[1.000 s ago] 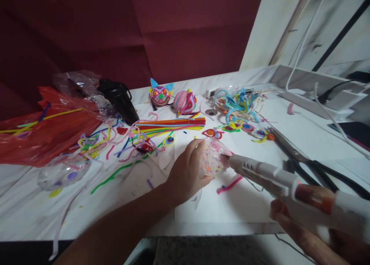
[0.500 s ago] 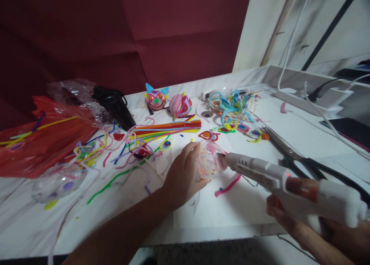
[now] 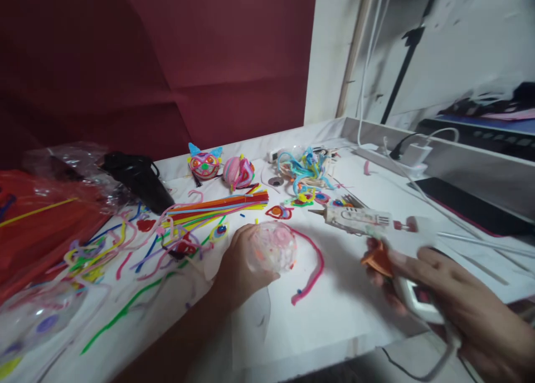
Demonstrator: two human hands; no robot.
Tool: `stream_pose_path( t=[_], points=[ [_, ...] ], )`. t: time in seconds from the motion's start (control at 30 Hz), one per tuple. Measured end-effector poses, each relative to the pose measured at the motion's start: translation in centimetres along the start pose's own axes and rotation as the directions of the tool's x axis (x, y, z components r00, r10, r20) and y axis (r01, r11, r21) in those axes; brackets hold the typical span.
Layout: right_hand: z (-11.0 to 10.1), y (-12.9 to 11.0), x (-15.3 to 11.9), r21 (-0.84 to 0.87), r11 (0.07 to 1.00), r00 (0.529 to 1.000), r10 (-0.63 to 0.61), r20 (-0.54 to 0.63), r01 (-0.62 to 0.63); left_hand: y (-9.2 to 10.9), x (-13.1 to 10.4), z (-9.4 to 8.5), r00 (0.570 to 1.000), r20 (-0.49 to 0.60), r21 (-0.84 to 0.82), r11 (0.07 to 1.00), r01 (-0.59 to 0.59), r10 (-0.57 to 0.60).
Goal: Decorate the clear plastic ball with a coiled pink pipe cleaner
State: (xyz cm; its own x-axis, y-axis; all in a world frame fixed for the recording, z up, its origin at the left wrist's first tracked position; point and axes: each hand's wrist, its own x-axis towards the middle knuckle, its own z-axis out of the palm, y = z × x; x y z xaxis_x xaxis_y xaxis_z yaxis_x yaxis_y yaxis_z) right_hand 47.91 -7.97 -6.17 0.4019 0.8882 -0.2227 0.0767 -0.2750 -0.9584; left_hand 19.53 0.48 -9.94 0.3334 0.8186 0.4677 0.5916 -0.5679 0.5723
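Note:
Near the middle of the table, my left hand [image 3: 239, 266] is wrapped round a clear plastic ball [image 3: 273, 246] with pink and coloured bits on it. My right hand [image 3: 434, 288] grips a white glue gun [image 3: 359, 218] with an orange trigger [image 3: 377, 258]. The gun's nozzle points left, apart from the ball, beyond and to the right of it. A curved pink pipe cleaner [image 3: 320, 260] lies just right of the ball. Some fingers of my right hand are partly hidden behind the gun.
Bundled pipe cleaners [image 3: 217, 207] lie behind the ball, near two decorated balls [image 3: 204, 164]. Blue yarn-like strands [image 3: 307, 168] sit at the back. A black bottle [image 3: 140, 179] and red bag [image 3: 50, 227] are left. A power strip [image 3: 393, 159] and dark tablet [image 3: 472, 204] are right.
The glue gun has been drawn back from the ball and turned, showing its trigger. The pink pipe cleaner now shows as a longer curve beside the ball. The view has shifted right.

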Motion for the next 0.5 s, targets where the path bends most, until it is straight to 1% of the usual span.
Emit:
stream_pose_path(
  t=[0.07,0.1,0.17,0.27,0.37,0.43,0.5],
  points=[
    [-1.4,-0.5,1.7,0.108,0.988,0.99,0.104,0.098,-0.114,-0.4,0.2,-0.1,0.997,0.032,-0.029,0.997,0.069,-0.068],
    [-2.2,-0.7,2.5,0.17,0.972,0.982,0.144,0.122,-0.164,-0.6,0.2,-0.1,0.994,0.039,-0.041,0.994,0.1,-0.098],
    [-3.6,-1.3,3.7,0.277,0.939,0.977,0.173,0.124,-0.202,-1.0,0.2,0.0,0.986,0.051,-0.06,0.985,0.162,-0.159],
    [-5.2,-2.5,4.8,0.318,0.914,0.966,0.217,0.144,-0.253,-1.4,0.1,0.3,0.969,0.076,-0.067,0.968,0.24,-0.235],
    [-6.6,-3.1,5.5,0.33,0.88,0.939,0.302,0.162,-0.34,-1.3,0.2,0.3,0.958,0.093,-0.039,0.961,0.275,-0.27],
    [-7.6,-2.8,6.0,0.363,0.863,0.935,0.299,0.193,-0.351,-1.0,0.4,0.0,0.951,0.119,-0.025,0.957,0.29,-0.285],
    [-8.5,-2.0,6.5,0.375,0.868,0.939,0.252,0.234,-0.326,-0.8,0.6,-0.4,0.942,0.163,-0.018,0.953,0.301,-0.295]
  ],
)
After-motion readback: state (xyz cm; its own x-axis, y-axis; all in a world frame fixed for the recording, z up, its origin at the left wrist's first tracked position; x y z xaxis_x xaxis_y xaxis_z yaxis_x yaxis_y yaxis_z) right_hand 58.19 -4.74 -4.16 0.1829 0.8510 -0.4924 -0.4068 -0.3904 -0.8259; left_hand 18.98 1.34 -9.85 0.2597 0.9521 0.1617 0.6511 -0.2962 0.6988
